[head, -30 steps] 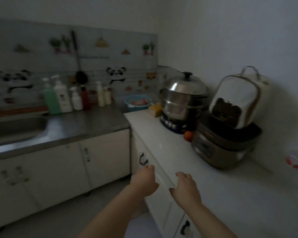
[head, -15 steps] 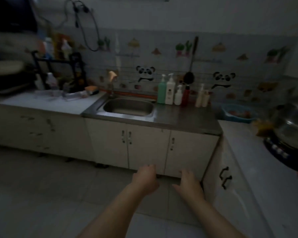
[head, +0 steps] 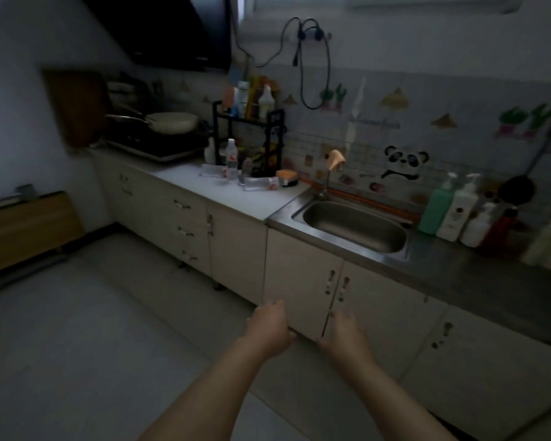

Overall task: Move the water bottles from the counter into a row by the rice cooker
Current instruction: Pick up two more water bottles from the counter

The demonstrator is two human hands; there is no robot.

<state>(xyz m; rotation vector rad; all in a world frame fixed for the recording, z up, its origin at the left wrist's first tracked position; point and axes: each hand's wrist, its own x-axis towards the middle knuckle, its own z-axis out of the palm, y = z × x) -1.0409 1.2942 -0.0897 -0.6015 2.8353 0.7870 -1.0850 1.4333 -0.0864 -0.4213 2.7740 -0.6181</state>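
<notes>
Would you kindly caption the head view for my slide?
Left hand and right hand, both empty, extend toward water bottles on the white counter beside the sink.

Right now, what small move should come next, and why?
Probably step toward the white counter left of the steel sink and reach for the upright clear water bottle with a red label. The left hand and right hand hold nothing, and that bottle is well beyond them.
</notes>
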